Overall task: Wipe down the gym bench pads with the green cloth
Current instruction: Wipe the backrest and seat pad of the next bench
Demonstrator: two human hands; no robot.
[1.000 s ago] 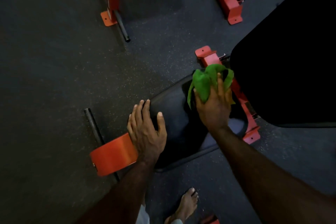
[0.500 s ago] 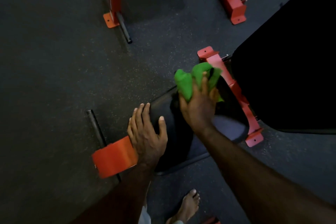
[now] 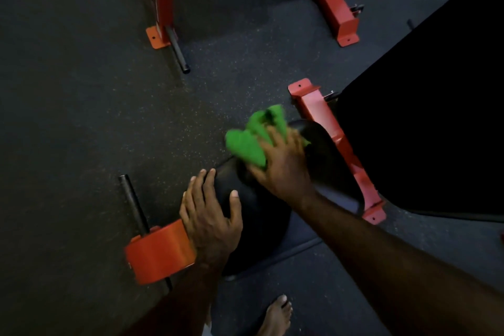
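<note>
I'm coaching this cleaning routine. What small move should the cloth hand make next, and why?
Probably sweep the green cloth back toward the red frame. The right hand has it bunched at the seat pad's left edge, while the left hand braces the pad's near side.

Both forearms [image 3: 381, 262] are bare, no sleeves; one foot [image 3: 275, 316] is bare, no shoe.

This was a gym. A dark speckled rubber floor [image 3: 81, 117] filled the left of the frame, and red steel equipment frames [image 3: 331, 5] with bolted foot plates stood along the top. Black vinyl pads [image 3: 436, 117] on a red bracket [image 3: 324, 120] sat at right, and a black bar [image 3: 133, 203] jutted from an orange-red frame end [image 3: 159, 252] at lower left.
</note>
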